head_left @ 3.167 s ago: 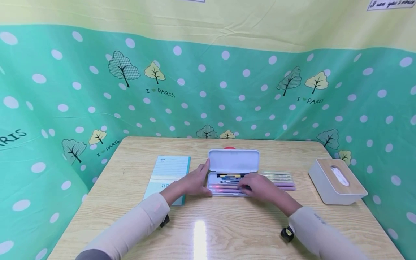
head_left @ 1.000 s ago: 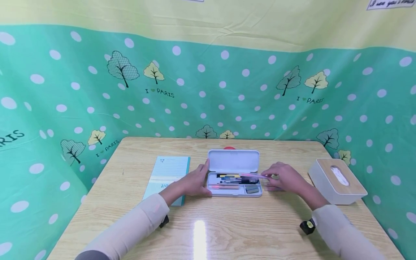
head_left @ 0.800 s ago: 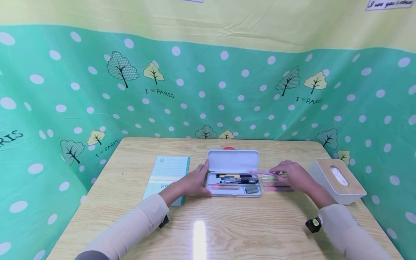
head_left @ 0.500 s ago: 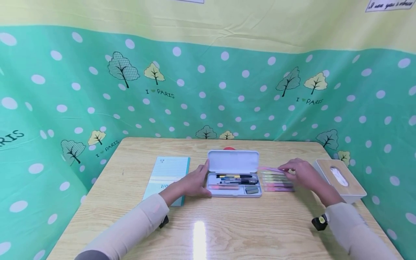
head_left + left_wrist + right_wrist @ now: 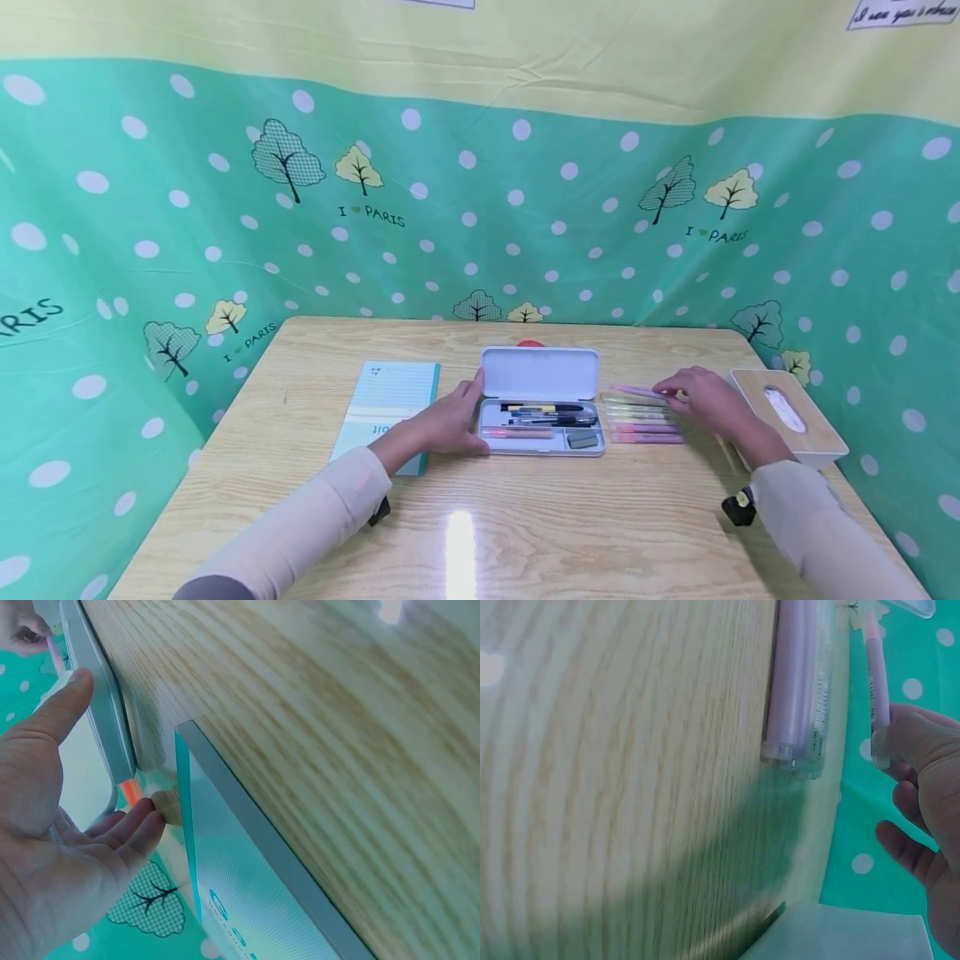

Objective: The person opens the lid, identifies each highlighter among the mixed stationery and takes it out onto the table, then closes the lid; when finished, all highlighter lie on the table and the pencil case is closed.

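Observation:
My right hand [image 5: 705,400] pinches a slim pink-and-purple pen [image 5: 636,390] near its right end, behind a row of pastel pens [image 5: 641,414] on the table. In the right wrist view, thumb and forefinger hold the pen [image 5: 878,690]; the other fingers are loosely bent. My left hand [image 5: 447,419] lies along the left end of an open white pencil case [image 5: 540,372], thumb at its front corner, fingers by the lid. Inside the case are several dark pens [image 5: 551,419], a pink pen [image 5: 517,433] and a grey eraser [image 5: 581,438].
A light blue notebook [image 5: 386,387] lies left of the case, partly under my left forearm. A tissue box [image 5: 821,417] with a wooden top stands right of my right hand. Something red [image 5: 530,343] shows behind the lid. A polka-dot curtain [image 5: 517,233] hangs behind the table.
My right hand has left the case with pens, several of which now lie in the row on the right. It has carried one more pen right to the row's back. My left hand stays put.

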